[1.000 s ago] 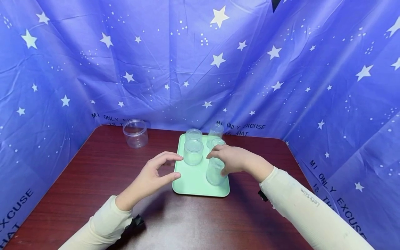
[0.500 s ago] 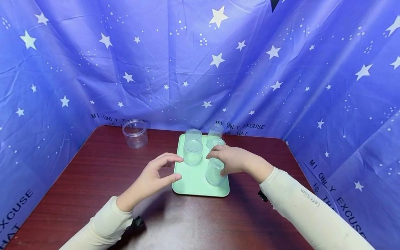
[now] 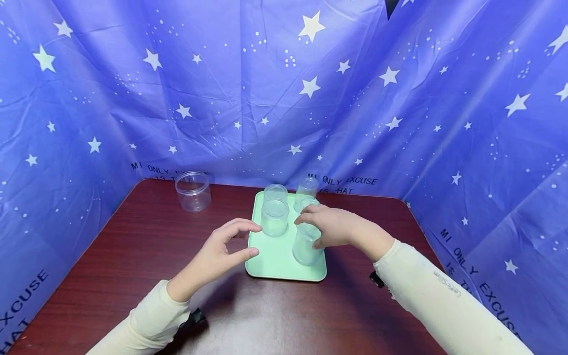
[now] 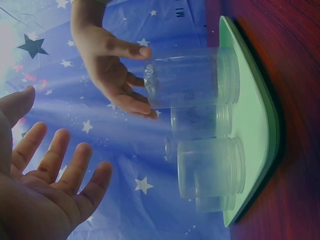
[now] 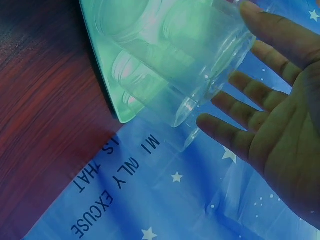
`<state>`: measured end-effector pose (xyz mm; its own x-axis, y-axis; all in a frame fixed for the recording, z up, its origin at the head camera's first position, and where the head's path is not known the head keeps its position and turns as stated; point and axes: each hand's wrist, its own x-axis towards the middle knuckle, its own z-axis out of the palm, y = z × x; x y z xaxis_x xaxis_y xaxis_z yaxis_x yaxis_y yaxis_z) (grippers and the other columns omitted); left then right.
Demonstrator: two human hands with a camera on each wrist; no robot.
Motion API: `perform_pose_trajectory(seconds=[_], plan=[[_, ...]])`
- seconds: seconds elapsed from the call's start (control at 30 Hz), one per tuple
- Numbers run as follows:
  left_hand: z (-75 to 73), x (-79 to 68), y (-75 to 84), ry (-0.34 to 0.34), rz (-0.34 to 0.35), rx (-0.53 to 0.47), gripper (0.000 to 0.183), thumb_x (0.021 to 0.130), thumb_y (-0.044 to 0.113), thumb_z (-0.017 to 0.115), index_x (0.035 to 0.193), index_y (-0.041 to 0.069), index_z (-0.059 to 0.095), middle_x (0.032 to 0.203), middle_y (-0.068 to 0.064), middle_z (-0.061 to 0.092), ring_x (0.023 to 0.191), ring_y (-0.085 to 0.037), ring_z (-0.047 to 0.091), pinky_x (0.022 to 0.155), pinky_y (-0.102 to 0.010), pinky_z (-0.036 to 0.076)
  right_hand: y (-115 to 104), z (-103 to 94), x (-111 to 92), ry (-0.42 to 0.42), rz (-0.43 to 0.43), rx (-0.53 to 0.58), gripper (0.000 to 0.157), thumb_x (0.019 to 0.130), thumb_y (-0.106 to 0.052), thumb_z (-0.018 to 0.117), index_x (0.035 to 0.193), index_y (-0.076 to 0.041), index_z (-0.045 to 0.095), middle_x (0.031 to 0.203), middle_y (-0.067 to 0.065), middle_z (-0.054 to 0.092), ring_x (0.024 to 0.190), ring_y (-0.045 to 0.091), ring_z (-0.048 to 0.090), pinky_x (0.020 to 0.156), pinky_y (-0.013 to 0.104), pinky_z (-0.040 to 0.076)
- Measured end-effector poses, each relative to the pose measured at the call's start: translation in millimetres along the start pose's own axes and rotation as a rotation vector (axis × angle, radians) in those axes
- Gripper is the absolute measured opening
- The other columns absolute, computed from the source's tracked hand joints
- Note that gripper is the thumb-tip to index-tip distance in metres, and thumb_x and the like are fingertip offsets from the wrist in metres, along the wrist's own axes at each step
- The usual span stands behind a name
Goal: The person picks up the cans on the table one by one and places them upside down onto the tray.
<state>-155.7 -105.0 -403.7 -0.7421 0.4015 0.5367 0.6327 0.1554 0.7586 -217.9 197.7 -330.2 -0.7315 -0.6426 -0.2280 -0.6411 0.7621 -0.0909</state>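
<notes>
Several clear plastic jars stand upside down on a pale green tray (image 3: 271,264), threaded rims down. My right hand (image 3: 339,227) hovers about the top of the near right jar (image 3: 305,252). Its thumb and fairly straight fingers lie to either side of the jar's upturned base; the thumb tip seems to touch the edge in the right wrist view. Left of the tray my left hand (image 3: 215,254) holds nothing, thumb and fingers apart. Nearest to it is a shorter jar (image 3: 274,222), with another jar (image 3: 275,191) behind. Further jars (image 3: 307,190) stand behind my right hand, partly hidden.
A wider clear jar (image 3: 194,195) stands on the dark red wooden table (image 3: 133,246), at the back left, its mouth up. A blue curtain (image 3: 248,88) with white stars encloses the table's back and sides.
The head view shifts slightly. Both hands keep nearly the same pose, and the jars and tray stay in place.
</notes>
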Motion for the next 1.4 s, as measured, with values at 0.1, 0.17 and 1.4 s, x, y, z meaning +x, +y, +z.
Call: perform_pose_trajectory(seconds=[0.1,0.17,1.4], plan=[[1.1,0.1,-0.3,0.000,0.007,-0.002,0.040,0.088,0.011,0.081,0.124,0.020,0.068,0.123,-0.005,0.068,0.113,-0.013,0.061,0.095,-0.035,0.055,2.1,0.7,-3.1,0.035,-0.014,0.002,0.065,0.082,-0.025,0.086,0.141,-0.021,0.060,0.149,0.007,0.051,0.140,0.028,0.046,0.109,0.047,0.047],[1.8,0.1,0.2,-0.001,0.009,0.000,0.040,0.088,0.011,0.082,0.124,0.021,0.068,0.123,-0.003,0.068,0.113,-0.014,0.061,0.095,-0.033,0.054,3.5,1.8,-5.0,0.068,-0.027,0.002,0.062,0.084,-0.027,0.085,0.140,-0.020,0.060,0.148,0.006,0.052,0.140,0.029,0.047,0.110,0.048,0.046],[4.5,0.1,-0.5,-0.030,0.067,0.111,0.042,0.087,0.015,0.083,0.125,0.021,0.067,0.124,0.003,0.067,0.120,-0.015,0.061,0.101,-0.030,0.051,2.9,34.0,-29.8,0.543,-0.194,0.122,0.039,0.094,-0.027,0.074,0.130,-0.017,0.068,0.134,-0.003,0.063,0.129,0.019,0.057,0.109,0.044,0.046]])
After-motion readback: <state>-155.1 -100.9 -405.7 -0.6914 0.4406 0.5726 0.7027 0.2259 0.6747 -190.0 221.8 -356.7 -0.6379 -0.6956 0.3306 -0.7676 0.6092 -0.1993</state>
